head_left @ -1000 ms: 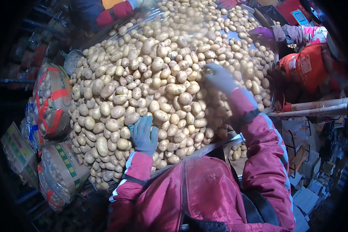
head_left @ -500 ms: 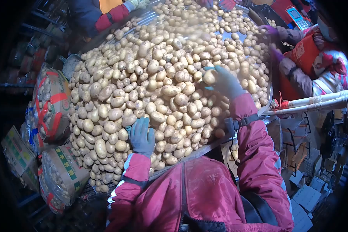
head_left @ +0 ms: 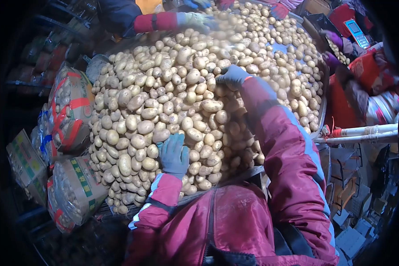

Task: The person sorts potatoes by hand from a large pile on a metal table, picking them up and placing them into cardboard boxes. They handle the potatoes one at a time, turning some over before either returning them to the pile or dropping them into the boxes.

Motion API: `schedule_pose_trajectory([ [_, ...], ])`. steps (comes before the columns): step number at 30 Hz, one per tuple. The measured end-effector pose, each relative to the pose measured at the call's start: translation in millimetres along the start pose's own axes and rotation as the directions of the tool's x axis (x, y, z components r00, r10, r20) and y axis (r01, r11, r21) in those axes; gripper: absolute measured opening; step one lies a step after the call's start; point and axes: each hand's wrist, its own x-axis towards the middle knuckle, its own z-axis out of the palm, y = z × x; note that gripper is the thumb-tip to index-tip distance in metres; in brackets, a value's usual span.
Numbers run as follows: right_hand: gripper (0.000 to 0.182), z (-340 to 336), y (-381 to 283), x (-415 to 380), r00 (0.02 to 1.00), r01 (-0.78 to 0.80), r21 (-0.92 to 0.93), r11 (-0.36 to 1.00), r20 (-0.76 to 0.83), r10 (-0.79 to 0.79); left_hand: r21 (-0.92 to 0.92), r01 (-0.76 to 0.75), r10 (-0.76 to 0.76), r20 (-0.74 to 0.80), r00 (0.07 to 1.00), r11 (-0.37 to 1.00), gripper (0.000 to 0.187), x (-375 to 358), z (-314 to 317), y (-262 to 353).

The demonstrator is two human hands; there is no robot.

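The fingers of the left hand (head_left: 174,157) are being held a little apart, and the palm is being rested on potatoes (head_left: 125,165) at the near side of the pile. The fingers of the right hand (head_left: 233,76) are being bent over potatoes near the middle; whether one is being pinched cannot be told, because the underside is being hidden.

At the far left, more potatoes are being kept in bags (head_left: 86,177) with red tape. Next comes the big pile, which is being held up by a table with a metal rim (head_left: 325,111). Each potato is being judged hard and light enough for one hand, but round and likely to roll. The skin may be easy to scrape, so a gentle hold is being advised, with fingers and thumb around the fat middle. At the far right, a phone-like blue device (head_left: 356,33) is being seen.
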Motion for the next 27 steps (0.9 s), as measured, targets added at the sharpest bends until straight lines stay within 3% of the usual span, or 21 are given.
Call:
schedule_pose_trajectory([
  [3,0.041,-3.1,-0.5,-5.4,0.995,0.000,-0.030,1.000,0.098,0.003,0.005,0.011,-0.011,-0.001,1.000,1.000,0.043,-2.9,2.9,-0.8],
  [4,0.042,1.2,3.8,-7.5,0.996,0.088,-0.067,0.994,0.028,-0.087,-0.015,0.028,-0.028,0.001,1.000,0.999,0.043,-2.3,4.8,-3.9],
  [6,0.054,12.7,11.7,-16.9,0.996,0.073,0.125,0.989,-0.054,-0.067,0.001,0.029,-0.029,0.005,1.000,1.000,0.043,-3.1,4.1,-4.9],
  [10,0.049,20.2,9.9,-27.7,0.995,0.047,0.180,0.983,-0.097,-0.030,0.011,0.017,-0.017,0.005,1.000,1.000,0.043,-4.5,4.4,-4.0],
  [11,0.040,27.1,24.3,-23.8,0.997,0.058,0.501,0.864,-0.080,-0.021,0.016,0.019,-0.019,0.009,1.000,1.000,0.043,-5.5,2.9,-5.4],
  [12,0.032,23.1,22.1,-32.0,0.998,0.055,0.761,0.647,-0.060,-0.013,0.022,0.015,-0.016,0.014,1.000,1.000,0.044,-5.7,3.7,-5.8],
  [13,0.026,11.2,26.2,-44.8,0.999,-0.017,0.825,0.566,-0.007,0.039,0.025,0.011,-0.012,0.018,1.000,1.000,0.044,-5.6,4.8,-5.4],
  [14,0.031,2.1,41.5,-51.0,0.997,-0.042,0.827,0.561,0.068,-0.025,0.020,0.010,-0.010,0.021,1.000,1.000,0.044,-5.0,3.6,-4.4],
  [16,0.038,-3.7,43.3,-80.9,0.988,0.141,0.849,0.509,-0.087,-0.127,0.028,0.012,-0.013,0.055,0.998,1.000,0.043,-3.0,-0.1,-1.6],
  [17,0.045,-11.3,48.8,-96.9,0.938,0.343,0.632,0.695,-0.191,-0.289,0.017,0.004,-0.005,0.054,0.999,1.000,0.043,-3.8,0.1,-1.0],
  [18,0.046,-17.1,55.1,-114.5,0.982,0.146,0.817,0.557,-0.053,-0.180,0.007,0.006,-0.006,0.041,0.999,1.000,0.043,-4.3,0.4,-1.0],
  [20,0.057,-35.0,65.8,-154.5,0.985,-0.015,0.803,0.596,0.115,-0.130,-0.015,-0.003,0.004,0.028,1.000,1.000,0.043,-6.1,1.3,-2.3],
  [21,0.065,-44.2,63.2,-182.3,0.993,-0.040,0.740,0.671,0.104,-0.056,-0.009,0.001,-0.001,0.017,1.000,1.000,0.044,-8.0,3.3,-4.0],
  [22,0.062,-48.4,85.9,-194.8,0.990,-0.073,0.639,0.766,0.142,-0.025,-0.005,0.006,-0.006,0.006,1.000,1.000,0.045,-9.9,5.8,-6.0],
  [23,0.057,-51.3,97.9,-219.0,0.999,-0.008,0.561,0.828,0.047,-0.022,0.004,0.001,-0.001,-0.002,1.000,1.000,0.045,-12.3,8.2,-8.8],
  [25,0.045,-62.5,131.2,-267.6,0.980,-0.003,0.418,0.908,0.183,-0.081,-0.013,0.001,-0.001,-0.002,1.000,1.000,0.045,-14.6,8.9,-9.3],
  [26,0.039,-63.2,137.3,-292.1,0.969,-0.125,0.488,0.864,0.247,0.001,-0.016,0.010,-0.010,0.004,1.000,1.000,0.045,-14.7,9.5,-9.9],
  [27,0.033,-74.9,168.2,-308.4,0.841,-0.145,0.380,0.913,0.534,-0.089,-0.006,-0.004,0.004,-0.006,1.000,1.000,0.044,-14.4,8.7,-9.6],
])
